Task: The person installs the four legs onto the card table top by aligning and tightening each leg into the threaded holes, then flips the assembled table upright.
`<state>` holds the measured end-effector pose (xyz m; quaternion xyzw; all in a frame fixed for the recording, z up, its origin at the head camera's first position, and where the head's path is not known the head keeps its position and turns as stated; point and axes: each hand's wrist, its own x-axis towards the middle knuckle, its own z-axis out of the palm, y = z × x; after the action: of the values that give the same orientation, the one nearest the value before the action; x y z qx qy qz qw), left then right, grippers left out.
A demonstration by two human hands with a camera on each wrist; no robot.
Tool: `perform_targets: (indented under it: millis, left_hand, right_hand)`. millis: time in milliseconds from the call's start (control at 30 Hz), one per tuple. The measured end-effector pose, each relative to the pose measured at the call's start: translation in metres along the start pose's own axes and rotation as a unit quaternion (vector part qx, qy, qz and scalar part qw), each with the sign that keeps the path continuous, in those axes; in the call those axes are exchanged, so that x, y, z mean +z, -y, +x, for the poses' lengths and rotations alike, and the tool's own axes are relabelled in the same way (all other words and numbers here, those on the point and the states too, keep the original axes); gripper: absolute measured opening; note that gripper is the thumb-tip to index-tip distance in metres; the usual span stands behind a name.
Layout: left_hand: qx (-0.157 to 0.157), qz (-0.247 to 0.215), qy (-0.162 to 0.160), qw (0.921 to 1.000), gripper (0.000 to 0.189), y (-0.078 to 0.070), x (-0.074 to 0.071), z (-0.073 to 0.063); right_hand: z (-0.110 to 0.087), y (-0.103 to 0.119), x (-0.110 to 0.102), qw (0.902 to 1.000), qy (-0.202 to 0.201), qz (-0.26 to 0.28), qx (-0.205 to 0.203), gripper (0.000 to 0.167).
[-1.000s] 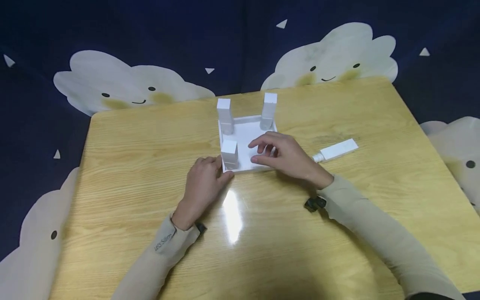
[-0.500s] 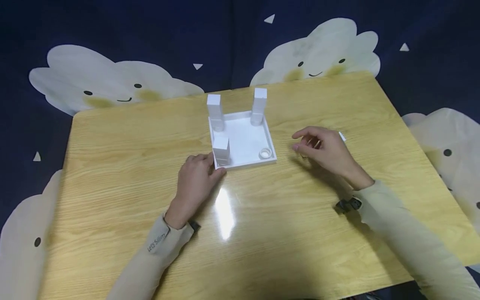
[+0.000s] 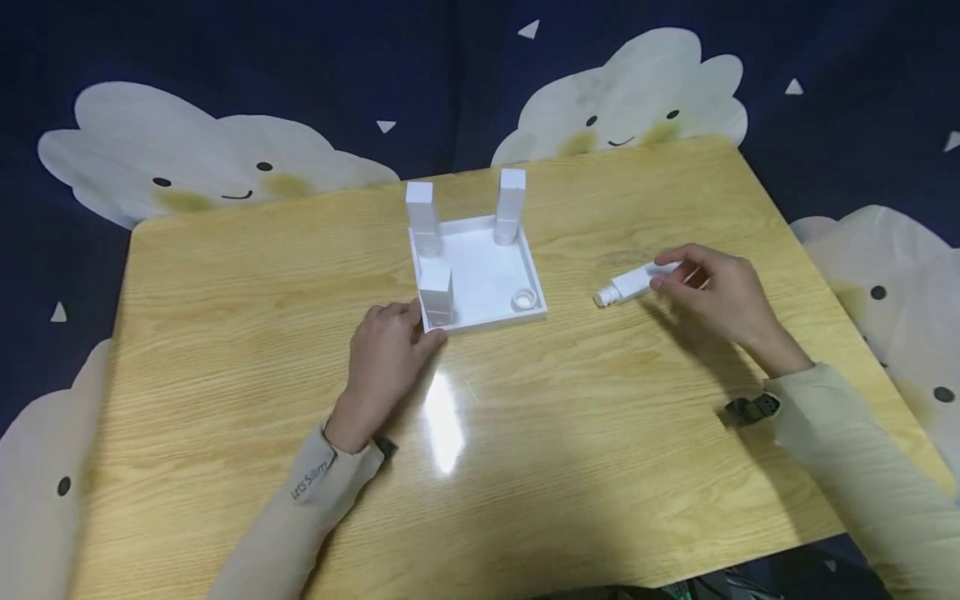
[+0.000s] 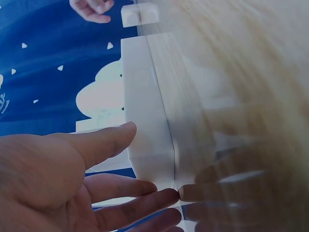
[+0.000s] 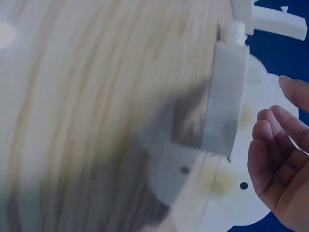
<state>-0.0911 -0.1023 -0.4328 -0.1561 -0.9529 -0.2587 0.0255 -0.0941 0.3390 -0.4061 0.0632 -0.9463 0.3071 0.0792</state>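
Note:
A white square tray (image 3: pixel 483 271) has upright white legs at three corners: a far-left leg (image 3: pixel 422 207), a far-right leg (image 3: pixel 512 193) and a near-left leg (image 3: pixel 437 292). A round threaded socket (image 3: pixel 524 299) shows in its near-right corner. My left hand (image 3: pixel 384 354) holds the near-left corner, thumb on the front wall and fingers at the left side. To the right, a loose white leg (image 3: pixel 632 282) with a threaded end lies on the table. My right hand (image 3: pixel 723 296) is at its far end, thumb and fingers apart; the right wrist view shows a gap between the fingers and the leg (image 5: pixel 226 96).
The wooden table (image 3: pixel 540 450) carries a bright light reflection in front of the tray. A dark blue cloth (image 3: pixel 315 50) with cloud faces hangs behind and around it. Dark cables (image 3: pixel 720 583) show below the front edge.
My right hand has moved from above the tray rightward to the loose leg, uncovering the corner socket. My left hand stays at the tray's corner. The head view has shifted slightly.

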Motion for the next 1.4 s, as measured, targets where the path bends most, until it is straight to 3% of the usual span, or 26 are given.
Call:
perform_targets:
  millis: [233,533,900,1133,1267,1400]
  left_hand:
    - [-0.001,0.001,-0.003,1.0000,0.060,-0.001,-0.001,0.000]
    - [0.000,0.003,-0.002,1.0000,0.062,0.001,0.001,0.000]
    - [0.004,-0.001,-0.009,0.9999,0.062,0.001,0.000,0.000]
    - [0.002,0.000,-0.006,1.0000,0.063,0.001,-0.002,0.000]
    - [-0.002,0.002,0.000,1.0000,0.064,0.001,-0.002,0.000]
    - [-0.008,0.003,0.008,0.9999,0.065,0.001,-0.002,0.001]
  right_hand:
    - [0.008,-0.014,-0.007,0.9963,0.049,-0.069,-0.018,0.043]
    - [0.022,-0.025,-0.012,0.9839,0.136,-0.115,0.010,0.055]
    - [0.029,-0.039,-0.007,0.9822,0.125,-0.140,-0.009,0.043]
    - [0.023,-0.044,-0.012,0.9900,0.107,-0.090,-0.019,0.039]
    - [0.014,-0.042,-0.012,0.9976,0.063,-0.010,-0.029,0.038]
    - [0.008,-0.034,-0.010,0.9946,0.023,0.101,-0.007,0.040]
